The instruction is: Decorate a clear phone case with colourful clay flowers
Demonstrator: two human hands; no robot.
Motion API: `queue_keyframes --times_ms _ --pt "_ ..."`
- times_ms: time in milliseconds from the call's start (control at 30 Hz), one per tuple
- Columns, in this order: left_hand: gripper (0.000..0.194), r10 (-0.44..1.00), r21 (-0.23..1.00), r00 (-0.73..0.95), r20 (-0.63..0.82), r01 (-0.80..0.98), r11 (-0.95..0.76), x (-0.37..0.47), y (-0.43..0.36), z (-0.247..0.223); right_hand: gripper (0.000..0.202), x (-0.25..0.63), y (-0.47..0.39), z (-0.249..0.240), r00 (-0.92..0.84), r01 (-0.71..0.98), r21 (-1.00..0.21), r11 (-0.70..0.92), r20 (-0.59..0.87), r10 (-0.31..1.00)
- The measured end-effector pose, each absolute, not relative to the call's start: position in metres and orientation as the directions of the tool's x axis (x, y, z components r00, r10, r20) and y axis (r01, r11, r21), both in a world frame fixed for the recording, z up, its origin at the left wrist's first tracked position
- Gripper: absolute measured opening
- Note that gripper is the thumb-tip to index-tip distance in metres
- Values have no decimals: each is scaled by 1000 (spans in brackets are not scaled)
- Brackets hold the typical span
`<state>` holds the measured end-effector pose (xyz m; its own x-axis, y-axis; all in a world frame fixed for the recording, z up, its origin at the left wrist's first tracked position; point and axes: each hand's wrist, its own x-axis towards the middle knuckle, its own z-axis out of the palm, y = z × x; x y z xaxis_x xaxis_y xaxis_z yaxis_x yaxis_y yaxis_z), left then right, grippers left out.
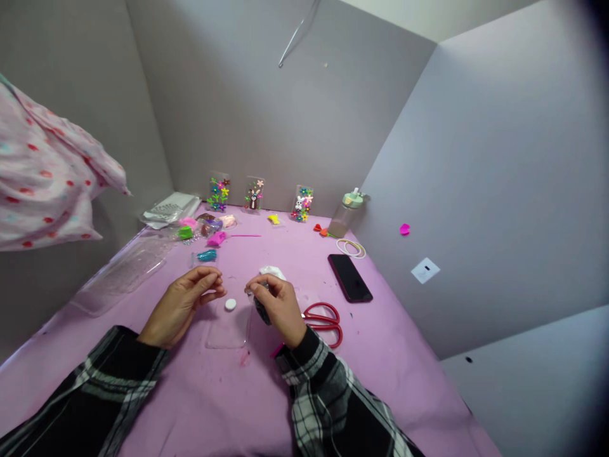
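Note:
My right hand [278,304] is closed in a pinch on a small clear packet of black clay [262,312], partly hidden by the fingers. Across from it, my left hand [188,301] has its thumb and fingertips drawn together; anything between them is too small to make out. Between the hands, a white round disc [230,304] rests at the upper part of a clear phone case [226,336], which lies flat on the table. A white packet [273,272] sits just beyond my right hand. Red-handled scissors [325,325] lie beside my right wrist, their blades mostly hidden.
A phone [350,278], white bands [351,247] and a bottle [346,214] are on the right. Several colored clay packets, including a teal packet [206,256], lie at the back left near a clear plastic tray [126,273]. Decorated cases [301,204] lean on the back wall.

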<state>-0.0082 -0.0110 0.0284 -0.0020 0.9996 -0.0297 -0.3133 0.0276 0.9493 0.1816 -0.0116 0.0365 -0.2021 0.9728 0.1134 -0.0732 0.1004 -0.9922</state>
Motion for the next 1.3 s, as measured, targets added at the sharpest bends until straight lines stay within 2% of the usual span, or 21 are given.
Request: queue_keyframes --times_ms 167,300,433,967,1067,1167,1233,1300 --pt "24 998 944 -17 -55 -327 47 -7 -11 29 21 181 -11 36 -205 -79 -991 111 125 971" --pt "18 1000 952 -16 -24 -306 18 -8 -11 28 22 181 -12 36 -206 -79 -992 102 116 972" --pt "24 1000 952 -9 -27 -304 23 -10 -10 25 24 182 -12 36 -211 -86 -992 88 104 972" --pt "24 999 948 -10 -33 -316 28 -7 -11 29 19 182 -11 37 -198 -66 -990 125 136 971" --pt "23 999 975 -31 -15 -224 8 -11 -10 28 20 182 -11 37 -205 -81 -991 105 120 971" --pt "25 998 998 -45 46 39 -44 -17 -6 25 20 182 -11 37 -197 -74 -991 112 125 972" --pt "27 994 969 -10 106 227 -101 -21 -5 23 21 182 -12 37 -200 -72 -992 107 120 972" --pt "27 988 926 53 146 343 -156 -24 -4 20 21 182 -12 37 -205 -75 -992 97 111 973"
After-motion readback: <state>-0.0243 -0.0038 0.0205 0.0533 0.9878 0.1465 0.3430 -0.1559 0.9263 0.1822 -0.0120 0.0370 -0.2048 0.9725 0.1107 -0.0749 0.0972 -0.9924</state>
